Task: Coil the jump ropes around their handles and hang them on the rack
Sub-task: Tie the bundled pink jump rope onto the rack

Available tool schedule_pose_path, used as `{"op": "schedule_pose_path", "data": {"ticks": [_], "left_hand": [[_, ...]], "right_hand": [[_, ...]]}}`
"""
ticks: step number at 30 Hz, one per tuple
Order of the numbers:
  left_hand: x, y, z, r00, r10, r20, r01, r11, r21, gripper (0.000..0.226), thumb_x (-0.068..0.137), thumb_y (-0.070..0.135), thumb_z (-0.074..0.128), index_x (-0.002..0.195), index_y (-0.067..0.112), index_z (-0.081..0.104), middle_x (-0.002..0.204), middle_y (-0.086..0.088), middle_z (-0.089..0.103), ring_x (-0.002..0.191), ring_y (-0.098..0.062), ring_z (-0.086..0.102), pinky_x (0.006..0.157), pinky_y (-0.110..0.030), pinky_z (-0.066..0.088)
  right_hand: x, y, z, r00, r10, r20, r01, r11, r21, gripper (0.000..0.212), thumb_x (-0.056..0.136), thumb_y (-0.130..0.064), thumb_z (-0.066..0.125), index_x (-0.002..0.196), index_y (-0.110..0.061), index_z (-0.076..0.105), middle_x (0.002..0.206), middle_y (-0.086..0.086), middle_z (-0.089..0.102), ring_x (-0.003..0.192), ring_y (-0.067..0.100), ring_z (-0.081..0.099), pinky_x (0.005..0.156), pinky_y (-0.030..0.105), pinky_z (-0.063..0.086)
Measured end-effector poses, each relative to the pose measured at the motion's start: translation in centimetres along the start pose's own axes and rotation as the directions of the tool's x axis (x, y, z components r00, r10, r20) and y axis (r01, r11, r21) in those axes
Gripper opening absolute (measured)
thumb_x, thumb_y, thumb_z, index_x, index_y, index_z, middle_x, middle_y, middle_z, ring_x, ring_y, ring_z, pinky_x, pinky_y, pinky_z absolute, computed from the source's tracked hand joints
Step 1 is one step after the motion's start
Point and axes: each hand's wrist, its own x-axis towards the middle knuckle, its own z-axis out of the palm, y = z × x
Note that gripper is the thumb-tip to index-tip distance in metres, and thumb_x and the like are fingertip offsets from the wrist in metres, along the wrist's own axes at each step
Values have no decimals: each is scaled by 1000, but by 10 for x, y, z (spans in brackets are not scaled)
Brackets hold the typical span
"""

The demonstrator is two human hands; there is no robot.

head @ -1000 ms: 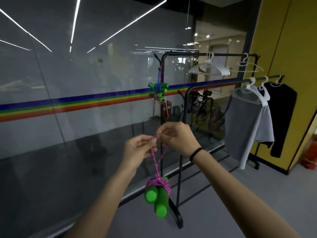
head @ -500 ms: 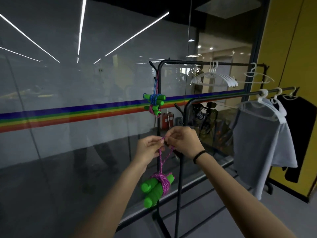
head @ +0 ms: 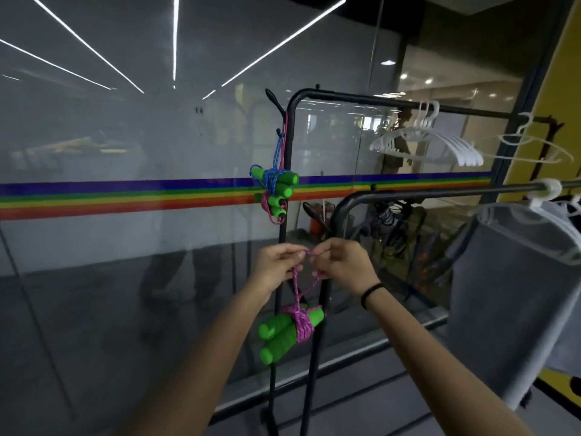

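At frame centre, the left hand [head: 276, 265] and right hand [head: 341, 265] pinch the pink braided rope loop [head: 303, 278], its coiled green foam handles [head: 287, 332] dangling below, apparently ready for lifting onto the black metal rack's hook [head: 273, 97].

Head-worn view, forward, near rack [head: 290, 127]

Black rack [head: 290, 143], coiled blue jump rope [head: 273, 180] and pink jump rope [head: 274, 206] hanging from its end hooks, white hangers [head: 440, 146] on top bar [head: 377, 102], grey shirt [head: 509, 294] on lower rail [head: 440, 192]
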Motion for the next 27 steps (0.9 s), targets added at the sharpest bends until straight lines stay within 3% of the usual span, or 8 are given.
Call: {"op": "schedule_pose_path", "data": {"ticks": [3, 4, 8, 14, 17, 20, 24, 27], "left_hand": [[19, -3, 8, 1000, 4, -15, -3, 1000, 24, 22, 86, 3, 60, 107, 2, 67, 81, 0, 67, 66, -6, 61, 70, -20, 50], [24, -5, 11, 1000, 5, -25, -5, 1000, 25, 21, 86, 3, 61, 106, 2, 67, 81, 1, 67, 66, -6, 61, 71, -22, 50], [35, -8, 20, 999, -4, -54, 6, 1000, 29, 22, 86, 2, 61, 107, 1, 67, 82, -1, 67, 72, -11, 61, 76, -28, 47], [37, -13, 28, 996, -85, -37, 88, 992, 91, 27, 85, -1, 61, 111, 0, 63, 79, 2, 64, 67, -6, 61, 56, -9, 48], [31, -12, 29, 994, -103, -27, 105, 989, 100, 27, 85, 1, 62, 112, 1, 61, 89, -4, 65, 67, -4, 60, 56, -9, 48], [24, -11, 24, 997, -70, -37, 74, 988, 134, 22, 85, 4, 61, 107, 6, 65, 97, -4, 66, 78, -7, 60, 66, -18, 46], [7, -6, 8, 998, -41, -51, 47, 990, 132, 18, 90, 6, 53, 98, 11, 69, 88, 2, 68, 76, -8, 63, 70, -20, 47], [-18, -4, -9, 997, -36, -72, 45, 991, 123, 20, 92, 8, 51, 99, 10, 69, 82, 5, 66, 68, -3, 63, 65, -16, 45]], "right_hand": [[14, 13, -2, 988, -98, -119, 78, 984, -161, 3, 78, -8, 67, 76, -11, 67, 61, 1, 66, 52, 5, 62, 63, 17, 55], [18, 15, -2, 976, -151, -157, 107, 961, -254, 3, 78, -10, 66, 76, -13, 67, 62, -2, 64, 53, 3, 60, 62, 14, 53], [26, 23, 1, 950, -224, -216, 109, 889, -444, 9, 79, -26, 66, 77, -17, 65, 68, 5, 70, 70, 25, 67, 66, 35, 55], [16, 34, 1, 953, -184, -240, -4, 786, -618, 15, 84, -35, 58, 88, -21, 61, 85, 9, 69, 86, 33, 64, 66, 35, 46], [11, 34, 3, 960, -158, -232, -19, 788, -615, 16, 84, -36, 58, 90, -21, 60, 89, 9, 69, 88, 33, 63, 68, 35, 45], [6, 29, 2, 964, -140, -227, -28, 793, -609, 15, 84, -36, 58, 91, -23, 60, 90, 8, 69, 89, 33, 63, 69, 35, 46], [-8, 20, 9, 979, -130, -155, 36, 866, -499, 7, 81, -27, 59, 81, -21, 61, 80, 7, 70, 82, 30, 65, 71, 36, 52], [-21, 11, 22, 997, -65, -45, 45, 935, -351, 8, 78, -20, 61, 70, -23, 60, 72, 3, 70, 79, 21, 67, 77, 31, 53]]}}
